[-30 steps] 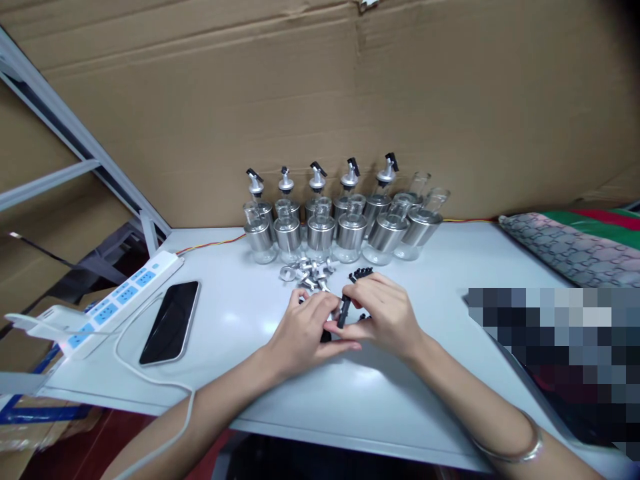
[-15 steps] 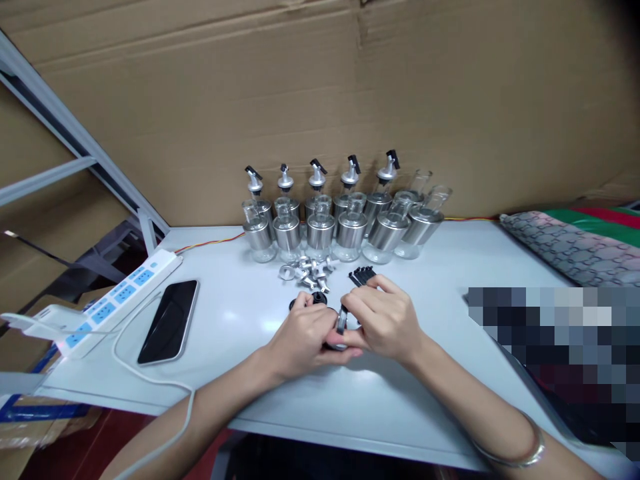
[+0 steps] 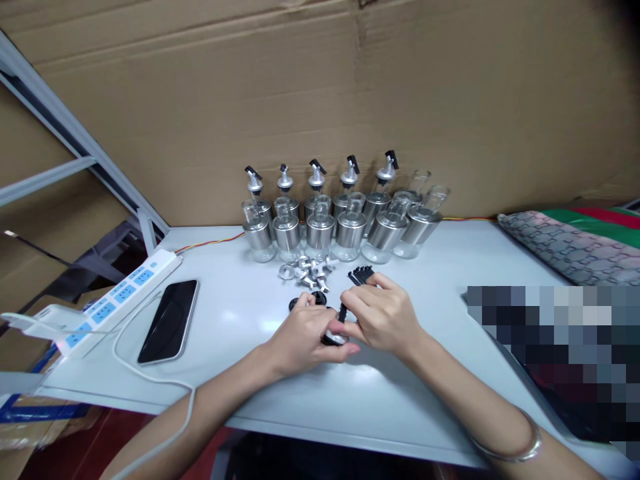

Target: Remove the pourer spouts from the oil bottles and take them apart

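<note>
My left hand (image 3: 303, 340) is closed around a bottle pourer (image 3: 334, 339), a silver piece with a black base, mostly covered by my fingers. Close against it, my right hand (image 3: 385, 319) pinches a small black lever (image 3: 343, 312) at the pourer's upper side. Whether the lever is seated in the pourer I cannot tell. Just beyond my left fingers lie black ribbed stoppers (image 3: 319, 298). A heap of silver spout tops (image 3: 313, 272) sits behind them. Several more black levers (image 3: 359, 275) lie in a row beyond my right hand.
Glass bottles with steel sleeves (image 3: 320, 230) stand in two rows at the back; several in the rear row carry pourers (image 3: 317, 175). On the left are a phone (image 3: 169, 321), a power strip (image 3: 120, 300) and a white cable (image 3: 150, 379). A patterned cushion (image 3: 565, 247) lies right.
The pourer has tilted a little between my hands, and more of its black base shows. My right fingers have shifted slightly on the lever. Everything else stays put.
</note>
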Demonstrator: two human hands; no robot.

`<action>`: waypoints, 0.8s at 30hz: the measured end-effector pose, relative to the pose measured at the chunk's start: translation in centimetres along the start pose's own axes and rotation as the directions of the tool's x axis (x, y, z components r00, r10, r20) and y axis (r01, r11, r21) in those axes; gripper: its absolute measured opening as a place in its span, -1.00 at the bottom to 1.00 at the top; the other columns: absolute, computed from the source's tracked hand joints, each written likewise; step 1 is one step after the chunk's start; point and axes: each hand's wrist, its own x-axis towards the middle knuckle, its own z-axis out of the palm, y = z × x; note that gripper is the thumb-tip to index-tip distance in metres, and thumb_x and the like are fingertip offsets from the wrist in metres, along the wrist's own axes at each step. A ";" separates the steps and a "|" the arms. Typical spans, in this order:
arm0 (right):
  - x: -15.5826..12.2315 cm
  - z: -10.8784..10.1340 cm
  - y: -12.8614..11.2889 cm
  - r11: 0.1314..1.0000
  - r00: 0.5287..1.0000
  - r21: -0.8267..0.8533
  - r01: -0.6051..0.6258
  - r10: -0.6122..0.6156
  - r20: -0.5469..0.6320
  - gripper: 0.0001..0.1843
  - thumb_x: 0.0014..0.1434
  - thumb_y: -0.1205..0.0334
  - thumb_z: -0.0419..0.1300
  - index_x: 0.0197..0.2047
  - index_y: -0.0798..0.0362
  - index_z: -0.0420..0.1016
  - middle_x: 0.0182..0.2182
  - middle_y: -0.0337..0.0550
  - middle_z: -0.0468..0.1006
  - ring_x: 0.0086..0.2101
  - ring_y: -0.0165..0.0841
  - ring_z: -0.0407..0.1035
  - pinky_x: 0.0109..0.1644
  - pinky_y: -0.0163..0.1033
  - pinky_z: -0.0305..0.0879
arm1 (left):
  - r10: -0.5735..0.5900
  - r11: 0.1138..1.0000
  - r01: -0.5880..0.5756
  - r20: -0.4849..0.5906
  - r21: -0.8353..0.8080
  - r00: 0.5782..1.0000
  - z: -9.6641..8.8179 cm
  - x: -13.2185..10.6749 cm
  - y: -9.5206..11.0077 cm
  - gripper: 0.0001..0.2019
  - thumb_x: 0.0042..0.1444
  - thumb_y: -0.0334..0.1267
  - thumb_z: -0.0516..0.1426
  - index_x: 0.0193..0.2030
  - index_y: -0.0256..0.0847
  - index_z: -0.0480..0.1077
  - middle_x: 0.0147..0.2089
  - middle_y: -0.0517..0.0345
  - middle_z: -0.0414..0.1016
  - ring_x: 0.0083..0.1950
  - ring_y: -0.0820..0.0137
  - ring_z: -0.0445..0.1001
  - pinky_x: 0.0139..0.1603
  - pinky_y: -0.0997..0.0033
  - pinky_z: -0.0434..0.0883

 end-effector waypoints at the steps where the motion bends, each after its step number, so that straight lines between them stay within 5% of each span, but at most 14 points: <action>1: 0.0 0.0 0.0 1.000 1.000 -0.010 0.004 -0.004 0.004 -0.43 0.36 0.01 -0.16 -0.63 0.08 0.22 -0.72 -0.27 0.26 -0.66 -0.47 0.03 -0.42 -0.24 -0.04 | -0.001 1.000 0.001 0.000 -0.002 1.000 0.0 0.0 0.0 -0.47 0.20 0.17 -0.10 -0.59 -0.22 0.08 -0.60 0.30 0.16 -0.52 0.50 0.15 -0.28 0.36 0.09; 24: -0.5 0.1 0.2 0.996 0.998 -0.070 0.053 -0.050 0.043 -0.46 0.35 0.05 -0.10 -0.62 0.07 0.26 -0.71 -0.25 0.25 -0.64 -0.43 0.03 -0.39 -0.21 -0.08 | -0.011 1.000 0.012 0.025 -0.027 1.000 -0.2 -0.1 0.0 -0.44 0.18 0.25 -0.11 -0.46 -0.23 0.33 -0.55 0.21 0.35 -0.49 0.46 0.24 -0.19 0.34 0.14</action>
